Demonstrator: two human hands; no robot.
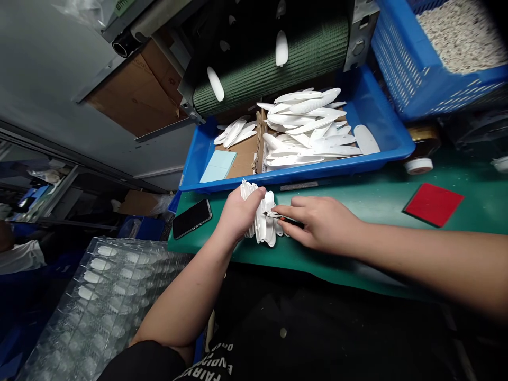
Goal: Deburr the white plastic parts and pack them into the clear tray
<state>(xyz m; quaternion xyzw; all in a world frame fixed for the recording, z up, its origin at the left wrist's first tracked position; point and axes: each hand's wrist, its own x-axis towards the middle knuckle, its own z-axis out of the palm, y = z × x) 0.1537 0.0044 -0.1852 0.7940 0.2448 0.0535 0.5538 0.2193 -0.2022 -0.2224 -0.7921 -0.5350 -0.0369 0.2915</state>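
My left hand (240,214) is closed around a bunch of long white plastic pieces (260,225), its thumb pressed over the top. From the right, my right hand (321,219) grips a small pair of nippers (292,221) with metal jaws and dark handles. The jaws meet the white pieces beside my left thumb; exactly what lies between them is too small to make out. Both hands are over the near edge of the green table (357,267). Behind them, a blue bin (373,164) holds a heap of similar white pieces (305,127).
Cardboard (244,153) divides the bin, with a pale blue pad (218,165) on its left side. A phone (192,218) lies left, a red square (434,205) right. Above runs a green conveyor belt (257,79) carrying white pieces. Clear trays (107,301) stand at lower left.
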